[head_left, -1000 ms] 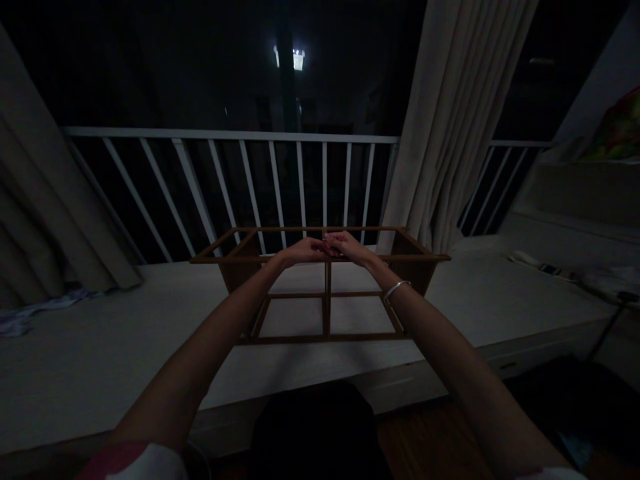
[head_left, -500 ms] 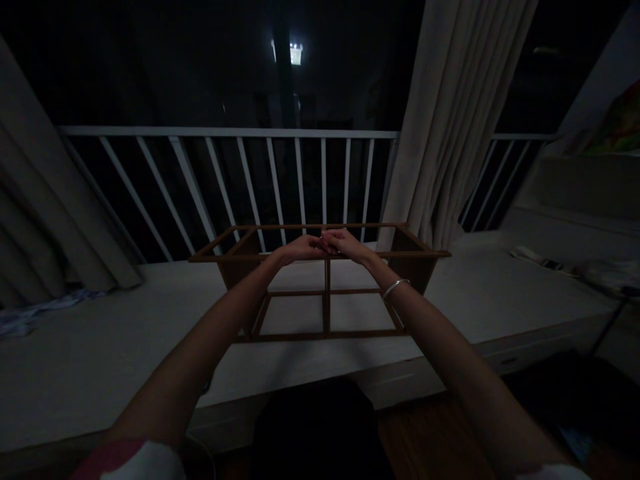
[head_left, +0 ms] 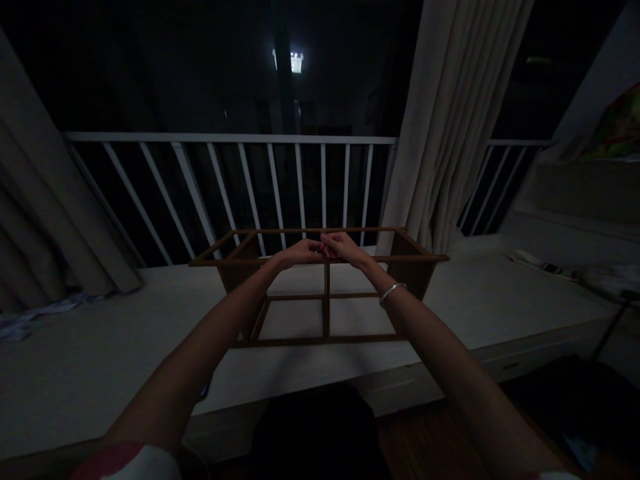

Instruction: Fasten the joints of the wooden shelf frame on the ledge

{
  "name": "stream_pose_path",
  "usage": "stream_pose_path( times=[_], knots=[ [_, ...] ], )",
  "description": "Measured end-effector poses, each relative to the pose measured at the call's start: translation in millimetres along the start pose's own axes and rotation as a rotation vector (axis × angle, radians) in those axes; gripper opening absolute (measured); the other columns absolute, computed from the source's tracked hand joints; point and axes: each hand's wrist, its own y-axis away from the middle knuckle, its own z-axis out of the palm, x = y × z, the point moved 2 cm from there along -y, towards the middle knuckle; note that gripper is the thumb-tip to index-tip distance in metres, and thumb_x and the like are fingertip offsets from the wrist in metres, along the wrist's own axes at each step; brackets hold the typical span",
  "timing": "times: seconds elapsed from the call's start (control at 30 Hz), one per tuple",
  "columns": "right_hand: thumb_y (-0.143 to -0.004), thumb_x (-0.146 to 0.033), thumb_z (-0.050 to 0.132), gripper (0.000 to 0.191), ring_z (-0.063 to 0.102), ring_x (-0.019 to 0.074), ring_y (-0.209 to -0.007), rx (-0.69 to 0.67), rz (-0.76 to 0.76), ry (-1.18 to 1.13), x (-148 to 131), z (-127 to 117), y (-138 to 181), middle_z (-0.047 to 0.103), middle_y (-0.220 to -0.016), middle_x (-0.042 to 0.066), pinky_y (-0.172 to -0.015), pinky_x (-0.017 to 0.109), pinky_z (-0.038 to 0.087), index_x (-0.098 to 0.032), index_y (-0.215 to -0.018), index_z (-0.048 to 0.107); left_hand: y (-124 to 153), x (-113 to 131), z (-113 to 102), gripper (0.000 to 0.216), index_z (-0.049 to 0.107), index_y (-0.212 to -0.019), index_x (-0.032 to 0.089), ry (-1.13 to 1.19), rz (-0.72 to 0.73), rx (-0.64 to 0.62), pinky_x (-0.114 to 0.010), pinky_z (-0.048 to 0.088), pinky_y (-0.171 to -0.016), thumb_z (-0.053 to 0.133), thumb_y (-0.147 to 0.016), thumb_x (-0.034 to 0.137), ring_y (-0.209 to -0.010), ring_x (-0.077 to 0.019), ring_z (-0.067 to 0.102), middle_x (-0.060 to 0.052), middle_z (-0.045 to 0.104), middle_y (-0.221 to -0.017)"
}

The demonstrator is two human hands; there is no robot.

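A brown wooden frame (head_left: 280, 343), like a small open rack lying along the ledge, has thin bars and a divider in the middle. Over the centre of its upper front bar, my left hand (head_left: 301, 253) and my right hand (head_left: 346, 249) meet with their fingertips together. The fingers of both are curled and closed at or just above the bar. Whatever they pinch, if anything, is too small and dark to make out. A silver bangle (head_left: 392, 291) circles my right wrist.
The frame rests on a white window ledge (head_left: 150, 347). Behind it stands a white railing (head_left: 225, 139) before a dark window. Beige curtains (head_left: 440, 127) hang on both sides. At the right lie a strap (head_left: 545, 267) and a dark heap (head_left: 575, 393) below the ledge.
The view has tilted slightly, so the railing and frame sit a little lower. Both hands stay together over the bar, with only a slight shift in the right fingers.
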Motion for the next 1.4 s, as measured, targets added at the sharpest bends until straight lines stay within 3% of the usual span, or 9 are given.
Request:
stream_pose_path(
  times=[0.57, 0.9, 1.2, 1.4],
  knots=[
    [-0.079, -0.055, 0.045, 0.044, 0.036, 0.0067, -0.048, -0.081, -0.055, -0.005, -1, -6, 1, 0.041, -0.048, -0.005, -0.048, 0.02, 0.028, -0.014, -0.063, 0.051, -4, -10, -4, 0.039, 0.066, -0.092, 0.013, -0.009, -0.005, 0.036, -0.027, 0.042, -0.075, 0.066, -0.062, 0.038, -0.083, -0.0156, 0.056, -0.006, 0.065, -0.09],
    [-0.079, -0.053, 0.046, 0.043, 0.037, 0.006, -0.043, -0.006, -0.074, 0.068, -2, -1, 1, 0.047, -0.047, -0.003, -0.043, 0.02, 0.026, -0.014, -0.062, 0.054, -4, -11, -5, 0.025, 0.067, -0.079, 0.013, -0.035, 0.013, 0.052, -0.023, 0.04, -0.067, 0.064, -0.064, 0.033, -0.069, -0.01, 0.052, -0.001, 0.062, -0.073],
    [-0.078, -0.05, 0.046, 0.04, 0.038, 0.0056, -0.037, 0.106, -0.02, 0.081, 5, 2, -3, 0.049, -0.043, -0.003, -0.038, 0.019, 0.026, -0.014, -0.064, 0.054, -2, -7, -4, 0.028, 0.065, -0.077, 0.013, -0.029, -0.011, 0.057, -0.023, 0.039, -0.065, 0.061, -0.065, 0.037, -0.068, -0.0107, 0.052, 0.0, 0.06, -0.072],
    [-0.079, -0.052, 0.045, 0.045, 0.038, 0.0051, -0.041, 0.122, -0.091, 0.125, 3, 2, 2, 0.047, -0.045, -0.003, -0.041, 0.019, 0.028, -0.014, -0.056, 0.051, -2, -7, -2, 0.03, 0.065, -0.08, 0.012, -0.012, -0.016, 0.033, -0.023, 0.039, -0.067, 0.065, -0.061, 0.035, -0.068, -0.0102, 0.052, 0.0, 0.059, -0.072]
  ],
)
